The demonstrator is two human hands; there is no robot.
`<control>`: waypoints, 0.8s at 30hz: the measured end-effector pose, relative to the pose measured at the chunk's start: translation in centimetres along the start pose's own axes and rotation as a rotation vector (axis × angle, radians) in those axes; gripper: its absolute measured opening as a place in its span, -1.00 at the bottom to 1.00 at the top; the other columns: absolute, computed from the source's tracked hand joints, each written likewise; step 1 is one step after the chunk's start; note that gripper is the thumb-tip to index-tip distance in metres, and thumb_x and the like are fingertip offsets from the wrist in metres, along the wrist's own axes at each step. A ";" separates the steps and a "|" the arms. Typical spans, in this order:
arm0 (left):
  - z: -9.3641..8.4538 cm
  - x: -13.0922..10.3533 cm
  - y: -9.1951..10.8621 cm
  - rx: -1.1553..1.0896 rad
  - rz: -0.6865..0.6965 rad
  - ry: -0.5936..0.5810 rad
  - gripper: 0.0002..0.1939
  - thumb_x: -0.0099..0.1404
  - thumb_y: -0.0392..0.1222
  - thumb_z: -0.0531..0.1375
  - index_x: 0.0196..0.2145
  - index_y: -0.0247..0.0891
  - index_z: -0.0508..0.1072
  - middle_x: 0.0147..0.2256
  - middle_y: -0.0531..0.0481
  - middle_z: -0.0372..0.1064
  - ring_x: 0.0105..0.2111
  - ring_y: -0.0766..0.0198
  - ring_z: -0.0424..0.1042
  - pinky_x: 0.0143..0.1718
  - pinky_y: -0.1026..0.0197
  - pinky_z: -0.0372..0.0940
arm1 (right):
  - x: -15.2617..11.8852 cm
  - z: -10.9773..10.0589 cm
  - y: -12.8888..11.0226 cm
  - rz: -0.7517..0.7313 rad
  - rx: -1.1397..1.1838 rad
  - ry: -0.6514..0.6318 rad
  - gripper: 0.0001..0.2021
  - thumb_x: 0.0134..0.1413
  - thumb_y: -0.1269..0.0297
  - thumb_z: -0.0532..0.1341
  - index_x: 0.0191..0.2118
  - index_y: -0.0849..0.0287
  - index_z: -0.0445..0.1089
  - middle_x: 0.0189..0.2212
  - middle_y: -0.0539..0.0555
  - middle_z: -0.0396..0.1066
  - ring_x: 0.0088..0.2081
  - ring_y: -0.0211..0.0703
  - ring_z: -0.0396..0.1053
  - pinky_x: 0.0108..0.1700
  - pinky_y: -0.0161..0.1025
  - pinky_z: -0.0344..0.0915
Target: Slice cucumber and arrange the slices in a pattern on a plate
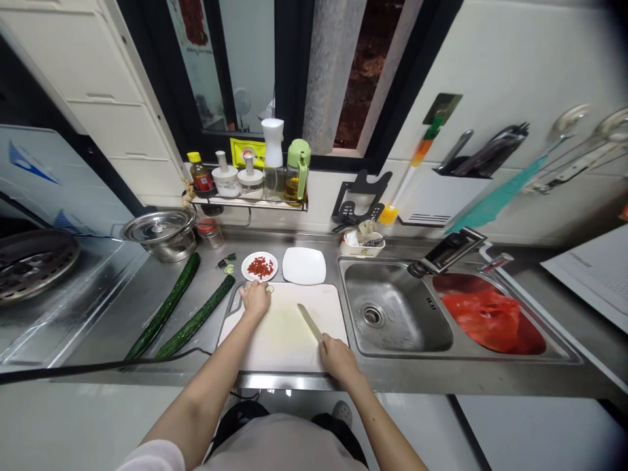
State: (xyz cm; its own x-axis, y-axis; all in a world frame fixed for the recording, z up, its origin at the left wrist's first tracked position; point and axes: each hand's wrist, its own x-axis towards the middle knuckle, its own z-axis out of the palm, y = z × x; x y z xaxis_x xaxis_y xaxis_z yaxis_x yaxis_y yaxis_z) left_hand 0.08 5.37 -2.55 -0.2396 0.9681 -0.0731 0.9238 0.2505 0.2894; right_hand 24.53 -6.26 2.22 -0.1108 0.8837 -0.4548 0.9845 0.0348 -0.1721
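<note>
My right hand (338,358) is closed round the handle of a kitchen knife (309,322), whose blade points away over the white cutting board (289,350). At the board's far left corner, my left hand (256,299) has its fingers bent down, with a small pale cucumber slice (269,288) at the thumb side. The fingertips are partly hidden. Left of the board lie two long green cucumbers, one (199,317) nearer the board and the other (167,306) further left. Small cucumber end pieces (228,269) rest on the counter behind them.
Behind the board stand a plate of chopped red pieces (260,267) and a square white plate (304,265). A steel sink (397,333) is at right, with a red plastic bag (485,314) in its second basin. A lidded steel pot (169,239) and a seasoning shelf (250,200) stand behind.
</note>
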 end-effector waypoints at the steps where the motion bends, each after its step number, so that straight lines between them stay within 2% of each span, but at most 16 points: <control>1: 0.1 0.1 0.0 0.007 0.002 0.001 -0.68 0.28 -0.16 0.05 -0.08 -0.11 0.49 -0.07 -0.17 0.38 -0.01 -0.04 0.22 -0.03 -0.05 -0.02 | 0.0 0.0 0.0 -0.002 0.001 0.002 -0.69 0.27 0.31 -0.09 -0.07 0.20 0.35 -0.19 0.24 0.50 -0.12 -0.01 0.45 -0.20 -0.22 0.21; 9: 0.5 0.6 0.0 -0.005 -0.010 0.011 -0.71 0.23 -0.22 0.09 -0.11 -0.12 0.48 -0.08 -0.16 0.38 -0.03 -0.02 0.23 -0.04 -0.03 0.00 | 0.2 0.3 0.2 -0.011 0.000 0.008 -0.68 0.26 0.32 -0.09 -0.06 0.21 0.35 -0.20 0.25 0.50 -0.12 0.01 0.45 -0.19 -0.19 0.23; 18: 0.1 0.4 0.1 -0.013 0.027 0.022 -0.77 0.24 -0.23 0.09 -0.17 -0.14 0.47 -0.08 -0.14 0.39 -0.03 0.00 0.25 -0.05 -0.01 0.00 | 0.3 0.2 0.0 -0.008 -0.015 -0.001 -0.69 0.26 0.31 -0.09 -0.07 0.20 0.35 -0.20 0.23 0.50 -0.12 0.01 0.45 -0.20 -0.20 0.23; 24: -0.7 -0.2 0.9 -0.116 -0.025 0.010 -0.78 0.24 -0.33 0.04 -0.26 -0.14 0.45 -0.21 -0.09 0.48 -0.07 0.06 0.33 -0.06 0.02 0.01 | 0.3 0.3 0.2 -0.005 -0.017 0.007 -0.70 0.26 0.31 -0.08 -0.07 0.20 0.35 -0.19 0.23 0.50 -0.13 -0.01 0.45 -0.20 -0.21 0.23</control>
State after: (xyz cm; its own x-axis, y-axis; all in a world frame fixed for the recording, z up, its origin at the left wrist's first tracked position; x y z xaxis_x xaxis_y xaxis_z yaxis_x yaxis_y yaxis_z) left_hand 0.78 5.41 -1.58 -0.2656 0.9614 -0.0724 0.8770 0.2721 0.3961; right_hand 24.61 -6.13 1.78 -0.1152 0.8865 -0.4481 0.9860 0.0475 -0.1596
